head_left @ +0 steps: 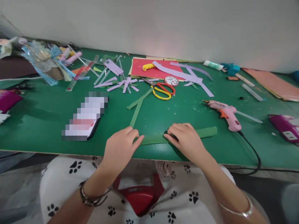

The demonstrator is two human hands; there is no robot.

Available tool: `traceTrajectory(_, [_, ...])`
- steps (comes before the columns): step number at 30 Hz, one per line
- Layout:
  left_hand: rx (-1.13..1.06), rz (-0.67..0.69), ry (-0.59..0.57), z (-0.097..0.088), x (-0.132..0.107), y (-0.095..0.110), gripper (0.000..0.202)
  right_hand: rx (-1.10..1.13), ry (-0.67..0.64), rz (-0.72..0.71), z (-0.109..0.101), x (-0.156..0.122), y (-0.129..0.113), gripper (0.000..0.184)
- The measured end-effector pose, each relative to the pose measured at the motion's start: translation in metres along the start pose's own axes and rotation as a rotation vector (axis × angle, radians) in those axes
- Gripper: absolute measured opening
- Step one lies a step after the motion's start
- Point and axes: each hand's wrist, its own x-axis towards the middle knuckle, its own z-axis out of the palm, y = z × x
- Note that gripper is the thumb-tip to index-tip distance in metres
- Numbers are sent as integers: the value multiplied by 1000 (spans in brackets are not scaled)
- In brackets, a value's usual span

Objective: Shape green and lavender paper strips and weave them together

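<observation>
The left hand (122, 143) pinches one end of a green strip (153, 139) lying along the near side of the table (42, 121); the right hand (185, 140) curls over it, grip unclear.

Dim, diffuse indoor light is being spread fairly evenly over the scene, and faint pinkish patches are being shown on the grey wall (112, 28). A weak sheen is being returned by the green table (44, 124), while a soft dark shadow is being cast beneath the right hand (184, 140). A small glint is being caught by the bangle (248, 214). The phone (86, 118) is being masked by coarse pixel blocks. Toward the side edges, shapes are being stretched and detail is being softened.
</observation>
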Motion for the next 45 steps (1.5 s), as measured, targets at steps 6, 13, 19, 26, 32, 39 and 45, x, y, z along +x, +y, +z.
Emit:
traceTrajectory(6, [-7, -47, -20, -1, 1, 1, 31, -51, 8, 21, 1, 0, -2, 32])
traceTrajectory(13, [-13, -138, -62, -5, 2, -4, 29, -48, -10, 57, 4, -1, -2, 29])
traceTrajectory(19, [-27, -156, -97, -10, 0, -13, 30, -3, -11, 91, 5, -1, -3, 30])
traceTrajectory(26, [-154, -46, -145, -13, -6, -25, 14, 5, 3, 85, 5, -1, -4, 29])
traceTrajectory(32, [3, 103, -20, -17, -18, -26, 22, -28, 16, 59, 4, -2, -3, 29])
traceTrajectory(39, [109, 357, 32, -11, -5, 18, 20, -58, 162, -129, -5, -8, -14, 37])
traceTrajectory(45, [64, 379, 73, -4, -5, 17, 9, 17, 136, -170, -12, -18, -16, 32])
